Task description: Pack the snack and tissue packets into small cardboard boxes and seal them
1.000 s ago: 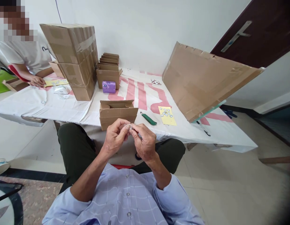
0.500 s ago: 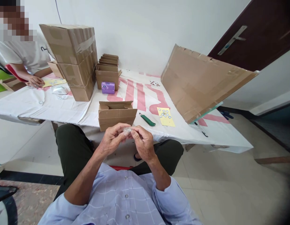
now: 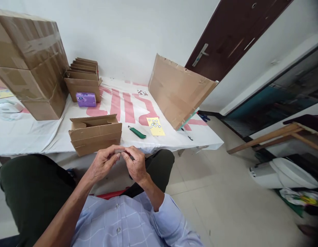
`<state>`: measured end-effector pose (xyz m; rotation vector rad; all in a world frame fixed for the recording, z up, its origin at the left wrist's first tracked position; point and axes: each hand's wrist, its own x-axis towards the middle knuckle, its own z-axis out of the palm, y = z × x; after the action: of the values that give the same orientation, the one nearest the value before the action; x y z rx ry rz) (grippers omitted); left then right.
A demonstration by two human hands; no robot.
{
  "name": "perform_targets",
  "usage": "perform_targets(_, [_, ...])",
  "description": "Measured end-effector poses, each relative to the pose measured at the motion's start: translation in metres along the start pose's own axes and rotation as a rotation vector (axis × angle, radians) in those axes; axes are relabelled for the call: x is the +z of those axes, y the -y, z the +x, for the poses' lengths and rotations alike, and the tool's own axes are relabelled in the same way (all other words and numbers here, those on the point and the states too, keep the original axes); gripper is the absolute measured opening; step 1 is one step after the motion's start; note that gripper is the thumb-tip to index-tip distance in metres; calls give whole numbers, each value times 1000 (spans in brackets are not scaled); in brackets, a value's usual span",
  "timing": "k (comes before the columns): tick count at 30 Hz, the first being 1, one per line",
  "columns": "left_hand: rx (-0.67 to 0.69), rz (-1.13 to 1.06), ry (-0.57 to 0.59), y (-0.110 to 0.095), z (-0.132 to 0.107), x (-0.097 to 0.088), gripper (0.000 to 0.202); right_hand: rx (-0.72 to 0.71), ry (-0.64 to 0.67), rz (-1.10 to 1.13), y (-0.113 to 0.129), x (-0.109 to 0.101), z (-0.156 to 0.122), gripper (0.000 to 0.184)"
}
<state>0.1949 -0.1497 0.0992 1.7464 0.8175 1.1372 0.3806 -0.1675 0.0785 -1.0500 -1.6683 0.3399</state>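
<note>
My left hand (image 3: 104, 162) and my right hand (image 3: 134, 163) meet over my lap, just below the table's front edge. Both are closed in a pinch on a small clear piece (image 3: 119, 150) held between the fingertips; it is too small to name. Right behind the hands an open cardboard box (image 3: 95, 133) stands on the white cloth with red letters (image 3: 40, 133). A green utility knife (image 3: 137, 132) lies to the right of that box, beside a yellow sheet of small stickers (image 3: 155, 126).
Tall taped cartons (image 3: 33, 65) stand at the left. A row of folded boxes (image 3: 83, 77) with a purple case (image 3: 86, 99) in front sits at the back. A large cardboard sheet (image 3: 175, 91) leans on the table's right. Tiled floor, a dark door and wooden bars lie right.
The view has swung to the right: the other person at the left is out of sight and the door and floor on the right show. My hands stay pinched together.
</note>
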Motion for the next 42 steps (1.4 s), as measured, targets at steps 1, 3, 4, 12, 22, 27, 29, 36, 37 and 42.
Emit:
perform_targets(1, [-2,-5,4,1,2,2,28,-7,-17,-4,-2,0,-1,16])
perform_targets(3, [-10,-17,9,3,3,6,28,-21,-50,-7,-5,-1,-3,14])
perform_targets(4, [-18,-22,7,4,4,8,29,-30,-66,-11,-6,-2,-4,14])
perform_targets(12, [-14,-56,-41,-6,2,12,39,-220,-173,-128,0,-11,-1,18])
perform_targets(22, [-22,-362,-69,-21,1,9,24,-345,-273,-143,15,-15,3,19])
perform_targets(27, [-68,-474,-106,-27,-1,6,25,-132,-201,-4,26,-23,10,14])
perform_targets(29, [-72,-496,-105,-29,0,6,26,-139,-146,9,31,-23,13,15])
perform_targets(36, [-69,-449,-98,-23,-2,8,37,-95,-120,21,38,-17,14,13])
perform_targets(37, [-57,-413,-107,-22,-2,8,40,-59,-126,37,38,-16,14,13])
perform_targets(42, [131,-68,-185,-18,-3,5,33,135,-128,185,35,-13,13,16])
